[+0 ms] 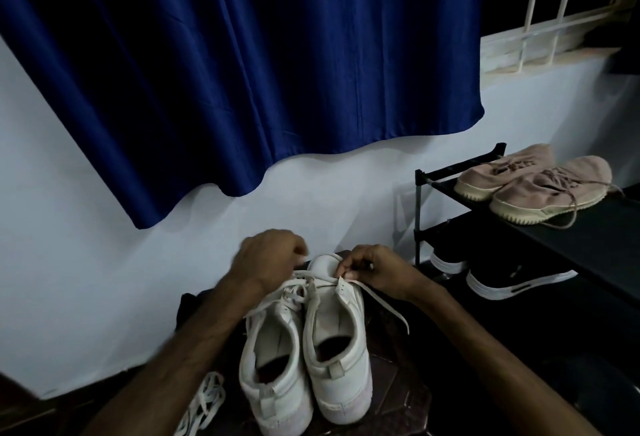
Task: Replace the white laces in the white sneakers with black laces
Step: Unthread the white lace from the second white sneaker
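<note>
Sneakers [341, 318] paired on the floor beside its wall edge, heels nearest, eyelets within reach. Right hand [377, 269] pinching the white lace [381, 298] at the right shoe's eyelet, likely unthreading; left hand [266, 252] curled over the left shoe's lacing (grip too blurred to tell).

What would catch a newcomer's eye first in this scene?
A big blue curtain hanging across the wall fills the upper half. At bottom centre stand the white sneakers, heels toward the camera. The right hand pinches a white lace at the right shoe's eyelets, and the blurred left hand is over the other shoe's laces. At right, pink sneakers sit on top of a black rack.
</note>
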`<move>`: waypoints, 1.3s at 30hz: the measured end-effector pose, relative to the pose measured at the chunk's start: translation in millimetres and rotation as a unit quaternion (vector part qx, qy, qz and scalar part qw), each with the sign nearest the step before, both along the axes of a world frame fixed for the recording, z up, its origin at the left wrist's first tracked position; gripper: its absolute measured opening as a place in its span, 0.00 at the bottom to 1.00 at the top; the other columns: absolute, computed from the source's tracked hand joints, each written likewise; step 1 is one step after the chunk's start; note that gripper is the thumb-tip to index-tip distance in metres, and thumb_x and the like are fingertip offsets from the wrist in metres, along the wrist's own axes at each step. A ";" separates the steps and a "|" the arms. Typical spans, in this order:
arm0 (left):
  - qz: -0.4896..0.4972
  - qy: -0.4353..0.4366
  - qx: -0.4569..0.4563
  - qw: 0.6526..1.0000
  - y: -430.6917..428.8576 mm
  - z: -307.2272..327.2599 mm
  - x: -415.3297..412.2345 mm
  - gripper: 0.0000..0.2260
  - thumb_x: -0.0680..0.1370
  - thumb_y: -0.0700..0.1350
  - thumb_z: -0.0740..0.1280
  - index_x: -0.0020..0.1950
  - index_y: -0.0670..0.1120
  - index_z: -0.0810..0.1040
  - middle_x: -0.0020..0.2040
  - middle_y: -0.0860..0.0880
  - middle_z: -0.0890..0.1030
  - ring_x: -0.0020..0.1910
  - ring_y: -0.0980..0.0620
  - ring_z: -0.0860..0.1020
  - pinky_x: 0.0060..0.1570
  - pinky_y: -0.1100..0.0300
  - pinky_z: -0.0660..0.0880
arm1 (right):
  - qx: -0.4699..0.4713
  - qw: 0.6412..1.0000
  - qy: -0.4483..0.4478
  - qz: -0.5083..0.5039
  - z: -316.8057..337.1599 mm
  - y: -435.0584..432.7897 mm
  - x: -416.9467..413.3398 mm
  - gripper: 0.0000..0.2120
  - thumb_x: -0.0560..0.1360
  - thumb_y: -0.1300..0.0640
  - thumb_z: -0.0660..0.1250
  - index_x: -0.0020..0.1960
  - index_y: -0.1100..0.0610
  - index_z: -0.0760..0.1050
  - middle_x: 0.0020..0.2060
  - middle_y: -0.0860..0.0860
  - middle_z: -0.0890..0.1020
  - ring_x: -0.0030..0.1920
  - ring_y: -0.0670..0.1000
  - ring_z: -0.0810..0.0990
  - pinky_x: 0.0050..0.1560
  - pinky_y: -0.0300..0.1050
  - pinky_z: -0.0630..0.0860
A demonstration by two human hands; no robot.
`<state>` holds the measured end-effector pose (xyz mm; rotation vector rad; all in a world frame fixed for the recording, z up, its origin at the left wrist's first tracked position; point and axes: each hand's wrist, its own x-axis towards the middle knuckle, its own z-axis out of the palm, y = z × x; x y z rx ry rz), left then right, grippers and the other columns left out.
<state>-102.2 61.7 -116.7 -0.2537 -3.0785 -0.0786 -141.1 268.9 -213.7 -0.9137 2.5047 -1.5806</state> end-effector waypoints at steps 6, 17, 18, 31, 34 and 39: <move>-0.022 -0.037 0.007 0.999 40.6 -25.8 -3.9 0.07 0.73 0.52 0.71 0.48 0.50 0.81 0.52 0.53 0.80 0.53 0.49 0.78 0.51 0.58 0.70 | -0.022 1.000 0.015 -0.002 -3.6 2.3 1.8 0.04 0.73 0.67 0.71 0.48 0.64 0.83 0.41 0.43 0.81 0.42 0.34 0.79 0.46 0.27 0.70; 0.113 0.094 -0.073 0.986 -22.9 1.3 -8.0 0.04 0.79 0.48 0.66 0.51 0.50 0.77 0.55 0.51 0.79 0.54 0.47 0.79 0.51 0.54 0.71 | 0.002 1.000 0.009 -0.004 -3.6 0.5 -2.3 0.05 0.74 0.66 0.71 0.48 0.62 0.83 0.39 0.42 0.80 0.39 0.33 0.77 0.43 0.26 0.68; 0.112 0.082 -0.073 0.988 -26.6 0.1 -6.7 0.05 0.79 0.49 0.66 0.52 0.50 0.77 0.56 0.52 0.80 0.54 0.47 0.79 0.52 0.54 0.72 | 0.001 1.000 0.009 -0.004 -3.7 0.7 -1.7 0.05 0.74 0.66 0.71 0.48 0.61 0.84 0.38 0.42 0.80 0.40 0.33 0.77 0.43 0.26 0.69; 0.013 0.004 0.021 1.000 33.3 -25.9 -0.5 0.02 0.74 0.50 0.71 0.44 0.54 0.81 0.48 0.53 0.83 0.52 0.51 0.80 0.49 0.59 0.71 | 0.007 1.000 0.019 -0.003 -2.0 2.9 0.3 0.05 0.73 0.65 0.72 0.48 0.60 0.84 0.39 0.41 0.80 0.40 0.35 0.77 0.44 0.27 0.68; 0.043 0.060 -0.016 0.997 10.8 -12.6 -1.1 0.06 0.75 0.43 0.68 0.47 0.54 0.80 0.52 0.54 0.82 0.55 0.51 0.79 0.49 0.59 0.71 | -0.008 1.000 0.004 0.006 -1.6 3.7 0.0 0.05 0.73 0.66 0.72 0.48 0.61 0.84 0.40 0.43 0.80 0.41 0.34 0.77 0.44 0.26 0.68; 0.085 0.082 0.044 0.992 -30.2 2.1 -2.3 0.07 0.78 0.42 0.65 0.48 0.53 0.80 0.51 0.56 0.81 0.52 0.52 0.78 0.45 0.59 0.67 | -0.015 1.000 -0.007 0.008 -4.5 4.2 -1.6 0.05 0.73 0.65 0.73 0.47 0.58 0.84 0.41 0.45 0.82 0.41 0.36 0.78 0.45 0.28 0.69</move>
